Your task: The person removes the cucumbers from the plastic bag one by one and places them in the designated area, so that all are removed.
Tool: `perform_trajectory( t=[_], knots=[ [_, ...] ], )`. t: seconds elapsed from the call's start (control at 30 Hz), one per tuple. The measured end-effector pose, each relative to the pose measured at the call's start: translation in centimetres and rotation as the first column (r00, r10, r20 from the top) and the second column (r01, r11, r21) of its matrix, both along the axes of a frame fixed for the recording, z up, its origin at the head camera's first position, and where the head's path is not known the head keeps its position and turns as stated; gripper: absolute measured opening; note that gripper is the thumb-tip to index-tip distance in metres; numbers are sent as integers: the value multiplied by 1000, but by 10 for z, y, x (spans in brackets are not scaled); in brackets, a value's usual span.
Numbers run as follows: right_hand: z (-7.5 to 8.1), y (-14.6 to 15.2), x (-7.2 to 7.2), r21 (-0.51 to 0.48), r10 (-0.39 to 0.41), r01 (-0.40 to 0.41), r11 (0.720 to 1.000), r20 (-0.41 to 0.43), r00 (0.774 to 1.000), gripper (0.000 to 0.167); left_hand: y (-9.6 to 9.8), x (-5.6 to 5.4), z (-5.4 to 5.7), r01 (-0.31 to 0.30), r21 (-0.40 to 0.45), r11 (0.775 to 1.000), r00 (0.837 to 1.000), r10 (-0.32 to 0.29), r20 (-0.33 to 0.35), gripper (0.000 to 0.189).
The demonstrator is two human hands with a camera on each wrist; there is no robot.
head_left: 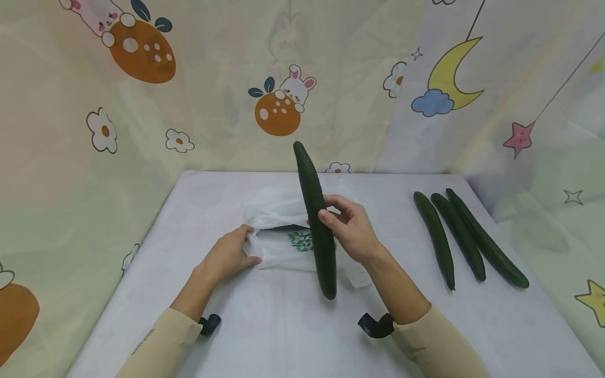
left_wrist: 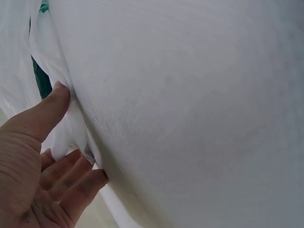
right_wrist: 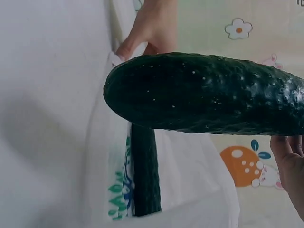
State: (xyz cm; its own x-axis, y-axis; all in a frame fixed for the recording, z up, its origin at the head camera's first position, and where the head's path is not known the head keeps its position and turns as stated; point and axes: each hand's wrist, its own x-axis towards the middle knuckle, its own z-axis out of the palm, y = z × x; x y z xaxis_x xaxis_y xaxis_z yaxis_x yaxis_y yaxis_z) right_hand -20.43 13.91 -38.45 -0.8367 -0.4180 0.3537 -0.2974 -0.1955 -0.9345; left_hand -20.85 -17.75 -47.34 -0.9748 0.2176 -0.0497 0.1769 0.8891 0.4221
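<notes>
My right hand (head_left: pixel 352 228) grips a long dark green cucumber (head_left: pixel 314 220) between thumb and fingers, tilted over a white plastic bag (head_left: pixel 279 257). Green leaf print (head_left: pixel 300 240) marks the bag's side. At the bag's left end, my left hand (head_left: pixel 231 249) holds the edge of the mouth, with the thumb (left_wrist: pixel 58 97) on the near edge and the fingers farther back. Through the mouth, another cucumber (right_wrist: pixel 146 175) shows inside the bag in the right wrist view. The held cucumber hides part of the bag in the head view.
On the right of the white table (head_left: pixel 293 325) lie three more cucumbers, a left one (head_left: pixel 435 239), a middle one (head_left: pixel 458 236) and a right one (head_left: pixel 487 239). Printed cloth (head_left: pixel 212 94) hangs behind the table and at its sides.
</notes>
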Motion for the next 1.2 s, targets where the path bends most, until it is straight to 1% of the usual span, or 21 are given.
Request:
perform_trajectory(
  t=[0.13, 0.27, 0.37, 0.5, 0.6, 0.7, 0.83, 0.97, 1.0, 1.2],
  knots=[
    [-2, 16, -1, 7, -48, 48, 999, 12, 999, 30, -1, -1, -1, 1, -3, 1000, 1000, -1, 0, 86],
    [-1, 32, -3, 43, -92, 92, 995, 18, 996, 27, 0, -1, -3, 7, 3, 1000, 1000, -7, 3, 86],
    [0, 46, -3, 51, -129, 127, 991, 43, 991, 26, 1, -1, -2, 14, 5, 1000, 1000, -14, 1, 86],
    [-2, 64, -4, 40, -187, 184, 982, 106, 977, 23, 3, -1, 0, 25, 2, 1000, 1000, -25, -11, 85],
    [-7, 77, -7, 37, -215, 212, 977, 156, 964, 22, 3, -1, 1, 18, -4, 1000, 1000, -18, -11, 85],
    [-14, 90, -11, 45, -244, 240, 970, 183, 952, 23, 2, -1, 1, 16, -7, 1000, 1000, -16, -8, 85],
    [-20, 106, -15, 82, -296, 285, 955, 191, 936, 28, 0, -1, -1, 15, 0, 1000, 1000, -15, 0, 85],
    [-27, 122, -13, 99, -332, 318, 943, 206, 920, 32, 0, -1, -3, 16, 3, 1000, 1000, -16, 2, 86],
    [-29, 126, -13, 90, -333, 321, 943, 213, 919, 32, 0, -1, -3, 18, 2, 1000, 1000, -18, -1, 86],
    [-42, 148, -15, 127, -369, 349, 928, 208, 906, 35, 0, -2, -4, 23, -7, 1000, 1000, -23, -13, 87]
  ],
)
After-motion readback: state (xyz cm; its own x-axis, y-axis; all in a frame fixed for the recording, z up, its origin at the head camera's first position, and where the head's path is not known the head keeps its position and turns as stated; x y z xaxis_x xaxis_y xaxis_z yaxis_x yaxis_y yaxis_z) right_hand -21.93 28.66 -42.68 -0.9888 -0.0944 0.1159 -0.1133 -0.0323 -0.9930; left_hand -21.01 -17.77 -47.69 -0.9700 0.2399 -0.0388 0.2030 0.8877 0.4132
